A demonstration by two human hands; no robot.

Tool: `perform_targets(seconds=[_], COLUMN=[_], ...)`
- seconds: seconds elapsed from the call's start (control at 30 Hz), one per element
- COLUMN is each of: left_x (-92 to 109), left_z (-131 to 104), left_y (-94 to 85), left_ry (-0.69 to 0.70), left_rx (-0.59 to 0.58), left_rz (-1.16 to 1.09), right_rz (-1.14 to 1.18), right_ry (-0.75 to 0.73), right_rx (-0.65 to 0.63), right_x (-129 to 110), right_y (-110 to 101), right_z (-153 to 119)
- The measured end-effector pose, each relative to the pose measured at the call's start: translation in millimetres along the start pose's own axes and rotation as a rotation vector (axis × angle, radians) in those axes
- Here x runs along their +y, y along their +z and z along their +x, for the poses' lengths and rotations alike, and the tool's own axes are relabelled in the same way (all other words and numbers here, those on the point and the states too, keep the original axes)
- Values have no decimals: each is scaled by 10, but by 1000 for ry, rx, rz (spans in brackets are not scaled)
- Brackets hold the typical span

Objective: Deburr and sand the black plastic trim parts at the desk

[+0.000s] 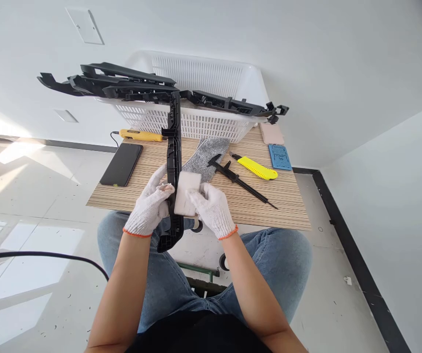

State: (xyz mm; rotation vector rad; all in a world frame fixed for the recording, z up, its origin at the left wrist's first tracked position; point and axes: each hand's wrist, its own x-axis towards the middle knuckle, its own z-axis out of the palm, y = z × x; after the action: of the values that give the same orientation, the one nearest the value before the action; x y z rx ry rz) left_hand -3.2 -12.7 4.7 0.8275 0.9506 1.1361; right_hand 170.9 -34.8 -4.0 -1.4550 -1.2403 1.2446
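Both hands wear white knit gloves with orange cuffs. My left hand (150, 203) is closed around a long black plastic trim piece (174, 157), ribbed on the side facing me and held nearly upright over the table's front edge. Between the fingers of my right hand (213, 206) is a white rectangular sponge block (188, 193), its left edge against or very close to the trim piece. Beyond my right hand lie a black caliper (236, 180) and a grey speckled cloth (205, 157).
A white plastic basket (214, 117) at the back carries several black trim pieces (130, 86) across its rim. On the wooden table (270, 211) are a phone (121, 164), a yellow corded tool (141, 135), a yellow utility knife (257, 167), a blue box (280, 157) and a pink pad (272, 133).
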Motion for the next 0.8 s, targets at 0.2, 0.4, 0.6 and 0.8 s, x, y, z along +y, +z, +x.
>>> perform_targets(seconds=[0.2,0.4,0.6,0.8], left_x=[-21,-29,-5,-8], left_z=[16,4,-2,4], left_y=[-12,-20,-17,-11], left_ry=[38,8,-2,4], left_rx=[-1,-14,-18,-11], left_rz=[-17,-24,-17,-34], right_rz=[35,-20,-88,-160], right_ry=[66,35,-17,-62], right_rx=[3,40,16,-8], right_x=[-25,10,33,34], right_y=[-22,-23,-33,-36], right_z=[6,10,8,6])
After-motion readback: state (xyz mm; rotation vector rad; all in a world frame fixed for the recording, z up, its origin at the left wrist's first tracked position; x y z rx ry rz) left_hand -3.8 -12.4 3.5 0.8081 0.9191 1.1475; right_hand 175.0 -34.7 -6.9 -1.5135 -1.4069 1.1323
